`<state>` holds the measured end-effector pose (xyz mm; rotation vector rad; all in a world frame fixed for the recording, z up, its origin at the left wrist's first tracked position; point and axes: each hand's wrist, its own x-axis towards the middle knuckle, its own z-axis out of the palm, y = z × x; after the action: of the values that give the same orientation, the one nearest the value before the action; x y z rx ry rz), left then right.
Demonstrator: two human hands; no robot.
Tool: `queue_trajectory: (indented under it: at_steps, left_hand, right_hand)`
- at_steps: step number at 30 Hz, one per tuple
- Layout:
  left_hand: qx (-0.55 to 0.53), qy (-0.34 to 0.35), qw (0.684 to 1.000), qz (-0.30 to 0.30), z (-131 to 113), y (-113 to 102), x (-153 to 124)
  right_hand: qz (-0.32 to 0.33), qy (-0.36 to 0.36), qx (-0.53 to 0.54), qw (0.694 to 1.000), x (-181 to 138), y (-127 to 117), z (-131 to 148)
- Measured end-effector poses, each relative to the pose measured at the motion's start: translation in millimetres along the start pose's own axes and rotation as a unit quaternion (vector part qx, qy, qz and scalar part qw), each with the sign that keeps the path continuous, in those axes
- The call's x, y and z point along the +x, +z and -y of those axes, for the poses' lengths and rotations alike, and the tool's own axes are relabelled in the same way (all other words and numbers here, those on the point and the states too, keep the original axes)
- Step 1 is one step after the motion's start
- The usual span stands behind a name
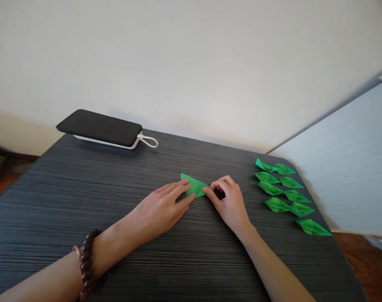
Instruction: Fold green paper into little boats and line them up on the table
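Note:
A green folded paper piece (194,184) lies flat near the middle of the dark striped table (84,197). My left hand (161,207) rests on the table with its fingers stretched out, the fingertips pressing the paper's left part. My right hand (229,201) is curled, thumb and forefinger pinched on the paper's right corner. A brown bead bracelet (87,264) sits on my left wrist.
Several finished green folded pieces (283,191) lie in two columns at the table's right edge. A black phone on a white power bank (101,128) with a cord loop sits at the far left. A pale wall stands behind; a light panel (351,167) is on the right.

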<state>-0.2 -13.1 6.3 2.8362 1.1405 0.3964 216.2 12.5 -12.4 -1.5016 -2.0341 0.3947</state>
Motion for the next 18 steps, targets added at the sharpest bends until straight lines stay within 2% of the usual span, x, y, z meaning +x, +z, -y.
queue_trajectory:
  at_steps: [6,13,18]
  left_hand:
    - [0.014,-0.005,1.0,0.013,-3.8,-0.9,0.4]
    - [0.015,-0.01,1.0,0.018,-5.0,-0.8,-0.6]
    - [0.011,-0.015,0.999,0.029,-4.8,-1.1,0.5]
  right_hand:
    - [-0.003,0.002,-0.023,1.0,0.1,1.7,-1.5]
    - [0.066,-0.023,0.024,0.997,1.6,-10.6,-2.0]
    - [0.028,-0.011,-0.007,1.0,-0.2,-5.2,-1.8]
